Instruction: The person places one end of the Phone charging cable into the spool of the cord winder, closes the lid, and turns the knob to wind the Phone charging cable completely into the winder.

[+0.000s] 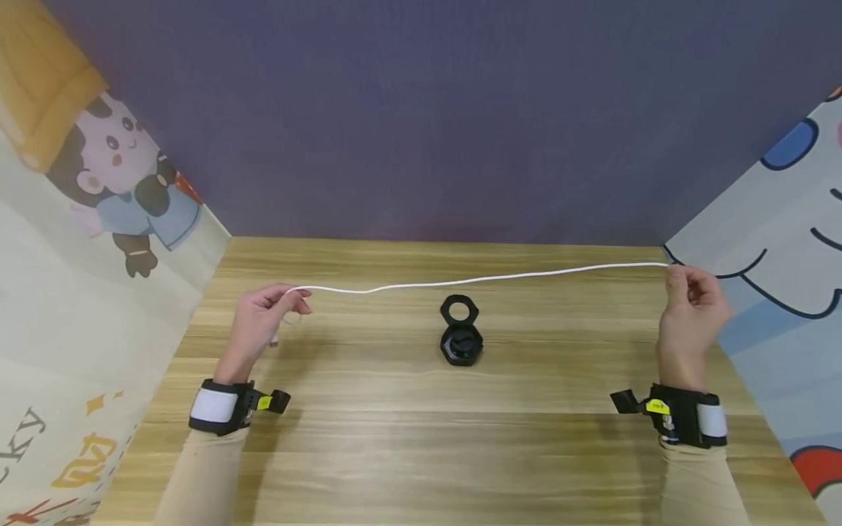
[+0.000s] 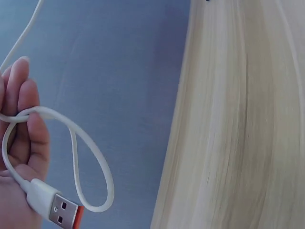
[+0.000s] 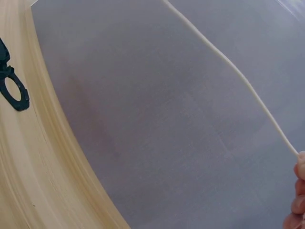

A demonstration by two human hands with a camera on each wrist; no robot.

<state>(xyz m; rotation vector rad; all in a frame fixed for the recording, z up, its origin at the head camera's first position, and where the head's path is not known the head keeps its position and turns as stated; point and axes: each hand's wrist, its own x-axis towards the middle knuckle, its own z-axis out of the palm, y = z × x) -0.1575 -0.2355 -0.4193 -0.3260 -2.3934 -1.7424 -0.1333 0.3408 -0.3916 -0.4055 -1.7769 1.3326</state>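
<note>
A white cable [image 1: 487, 278] hangs in the air between two hands, sagging slightly past the far side of a black holder [image 1: 462, 345]: the left hand [image 1: 256, 315] pinches it left of the holder, the right hand [image 1: 691, 314] pinches it to the holder's right. The cable looks light, soft and bendy, probably smooth; the rigid plug [image 2: 47, 202], dangling by the left palm, likely offers the firmest hold. Right-hand fingers obscure the cable's other end, the left wrist view crops the left hand, and the holder's dark centre defies reading.
</note>
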